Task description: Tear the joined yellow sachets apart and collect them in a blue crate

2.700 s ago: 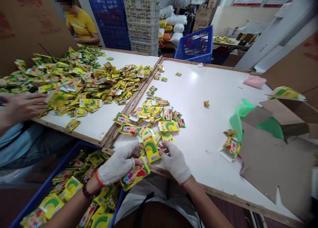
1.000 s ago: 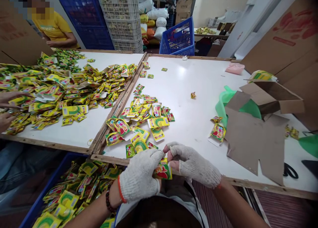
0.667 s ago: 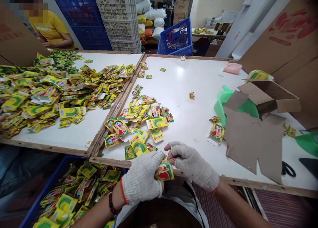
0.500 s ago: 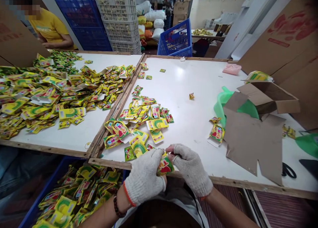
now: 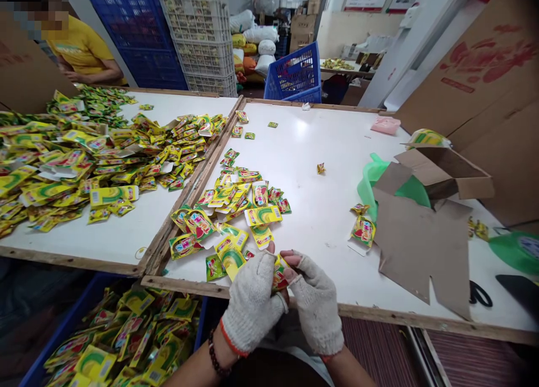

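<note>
Both hands wear off-white knitted gloves with bare fingertips. My left hand (image 5: 255,297) is closed around a small yellow-and-green candy packet (image 5: 279,272) with red-and-white lettering, held over the table's front edge. From the other side, the fingers of my right hand (image 5: 316,300) pinch the same packet; its lower part is hidden by the gloves. Just beyond the left hand lies a loose pile of similar packets and small flat yellow boxes (image 5: 263,214). One green packet (image 5: 215,267) lies beside that pile, near the front edge.
Left of a wooden divider (image 5: 189,199) lies a larger heap of packets (image 5: 113,156). A blue crate (image 5: 59,325) full of packets stands below. At right are an open cardboard box (image 5: 425,235), a green plastic bowl (image 5: 367,179) and scissors (image 5: 480,294). Someone in yellow (image 5: 84,47) sits far left.
My right hand has moved left and closer to my left hand, its fingers now against the packet. The whole view has shifted slightly; the piles look unchanged.
</note>
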`<state>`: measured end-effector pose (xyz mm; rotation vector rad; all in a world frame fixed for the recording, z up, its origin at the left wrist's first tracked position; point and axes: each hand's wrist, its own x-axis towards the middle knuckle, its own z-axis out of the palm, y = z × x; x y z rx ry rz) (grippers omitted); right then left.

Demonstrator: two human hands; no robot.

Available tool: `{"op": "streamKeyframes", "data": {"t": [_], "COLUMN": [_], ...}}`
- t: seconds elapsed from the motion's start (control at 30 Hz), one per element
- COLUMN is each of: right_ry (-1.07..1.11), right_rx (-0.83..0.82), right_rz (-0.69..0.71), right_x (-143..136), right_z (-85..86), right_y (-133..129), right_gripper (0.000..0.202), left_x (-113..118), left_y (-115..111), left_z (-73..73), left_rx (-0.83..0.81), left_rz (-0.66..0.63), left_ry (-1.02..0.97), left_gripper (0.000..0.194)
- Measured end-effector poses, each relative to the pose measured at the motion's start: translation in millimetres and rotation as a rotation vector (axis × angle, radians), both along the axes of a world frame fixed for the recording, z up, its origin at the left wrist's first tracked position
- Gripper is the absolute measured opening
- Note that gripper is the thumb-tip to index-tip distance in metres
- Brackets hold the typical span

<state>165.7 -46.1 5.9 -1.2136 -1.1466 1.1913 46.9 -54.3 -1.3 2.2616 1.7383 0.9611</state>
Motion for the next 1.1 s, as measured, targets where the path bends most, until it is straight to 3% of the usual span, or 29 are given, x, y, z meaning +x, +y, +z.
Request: {"op": "streamKeyframes", "data": {"t": [0.17,0.53,0.73,0.83,0.9,1.0,1.1], "right_ry": [-0.2,-0.193,-0.22,-0.162,-0.054,0.02,-0.104], "right_rx": [0.048,0.27,0.258,0.141,0.025,-0.054,-0.078], "right_rz": [-0.061,0.032,0.074,0.097,0.128,0.251,0.418], "right_x": [4.2,14.4,15.5,16.1,15.8,14.1,11.6], "right_z": [-3.6,0.8,-3.8,-4.6,-3.1,-1.2,-3.2], "right_y": [2.7,-7.6,-6.4,0.2,3.6,4.8,5.4], "right_gripper": [0.012,0.021,0.022,0.015,0.012,0.016,0.012], "left_x": [5.0,-0.9,4.2,-2.0,-8.9,-22.8,-51.8], "left_y": [-3.4,0.5,-2.4,-2.9,-1.2,1.6,-4.4], "left_z": [-2.6,5.8,-5.7,-2.0,5.0,14.5,17.4], "left_rx": [0.02,0.007,-0.031,-0.221,-0.419,-0.634,-0.683], "left_rz": [0.022,-0.123,-0.084,-0.158,-0.222,-0.261,-0.257], "left_ry": [-0.045,-0.045,-0.133,-0.304,-0.466,-0.655,-0.592], "left_gripper": [0.072,0.078,0.077,0.079,0.072,0.044,0.017]}}
